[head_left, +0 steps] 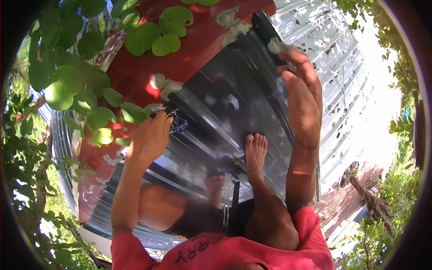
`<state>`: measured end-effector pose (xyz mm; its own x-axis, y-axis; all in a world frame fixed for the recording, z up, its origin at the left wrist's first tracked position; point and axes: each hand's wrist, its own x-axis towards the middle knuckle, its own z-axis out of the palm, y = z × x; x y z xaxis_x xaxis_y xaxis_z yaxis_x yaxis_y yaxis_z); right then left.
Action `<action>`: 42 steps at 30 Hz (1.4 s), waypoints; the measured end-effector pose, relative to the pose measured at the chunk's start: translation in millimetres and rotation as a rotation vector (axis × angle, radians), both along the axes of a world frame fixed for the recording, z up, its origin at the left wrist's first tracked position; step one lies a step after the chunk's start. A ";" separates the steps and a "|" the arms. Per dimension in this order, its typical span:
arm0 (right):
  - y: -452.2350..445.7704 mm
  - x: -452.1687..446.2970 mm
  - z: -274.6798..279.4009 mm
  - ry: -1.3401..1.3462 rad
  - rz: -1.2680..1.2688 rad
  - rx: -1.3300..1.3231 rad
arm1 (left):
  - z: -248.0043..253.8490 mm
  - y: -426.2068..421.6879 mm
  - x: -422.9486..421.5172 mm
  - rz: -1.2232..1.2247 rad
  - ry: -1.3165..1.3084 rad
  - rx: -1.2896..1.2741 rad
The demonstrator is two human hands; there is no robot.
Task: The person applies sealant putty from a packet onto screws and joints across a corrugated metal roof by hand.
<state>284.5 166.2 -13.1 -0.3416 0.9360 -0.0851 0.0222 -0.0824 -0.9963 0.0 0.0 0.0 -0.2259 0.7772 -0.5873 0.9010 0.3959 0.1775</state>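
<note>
My left hand [152,138] is closed at the edge of the red sheet, its fingers around a crumpled dark-blue packet [179,125] with a thin yellow strip by the thumb. A whitish lump [155,108] lies just beyond its knuckles. My right hand [302,87] reaches up to the right, fingers curled, with a pale soft lump [276,45] at the fingertips beside a raised dark rib [266,28]. Similar pale wads [236,33] sit along the seam where the dark ribbed roofing sheet [225,83] meets the red sheet [193,54].
My bare foot [256,150] stands on the dark roofing; the other is partly in shadow. Leafy branches [67,85] hang over the left side. A bright, leaf-strewn corrugated roof [346,85] spreads to the right, with a tree trunk [369,193] beyond its lower edge.
</note>
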 end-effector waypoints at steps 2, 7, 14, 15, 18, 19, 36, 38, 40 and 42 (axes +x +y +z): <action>29.7 0.7 -24.1 -0.394 -0.184 0.332 | 3.5 -0.8 -1.6 0.023 -0.089 -0.024; 75.1 -15.7 -84.7 -0.563 -0.126 0.586 | 21.8 3.6 17.1 -0.011 -0.196 0.120; 91.6 -34.3 -118.3 -0.606 -0.152 0.677 | 42.5 6.0 23.0 0.026 -0.361 0.180; 91.4 -35.5 -117.5 -0.617 -0.145 0.691 | 43.0 4.5 22.7 0.025 -0.359 0.194; 92.0 -36.5 -116.2 -0.649 -0.134 0.743 | 44.2 0.9 21.6 0.002 -0.345 0.227; 93.1 -36.9 -116.7 -0.660 -0.134 0.767 | 45.4 0.6 21.6 0.007 -0.343 0.216; 86.5 -45.7 -117.5 -0.932 -0.156 0.959 | 52.4 -7.9 19.4 0.064 -0.393 0.170; 86.4 -47.6 -117.1 -0.981 -0.154 0.971 | 54.3 -8.4 19.2 0.071 -0.389 0.158; 85.6 -47.7 -117.1 -0.999 -0.150 0.994 | 55.1 -9.6 18.4 0.079 -0.389 0.160; 86.1 -46.1 -118.3 -1.028 -0.128 1.047 | 55.1 -11.6 17.1 0.087 -0.393 0.175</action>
<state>238.4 252.3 -131.4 -0.4632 0.7412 0.4859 0.7899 0.5939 -0.1528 17.1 -11.6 55.1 -0.0802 0.8605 -0.5032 0.7166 0.4007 0.5710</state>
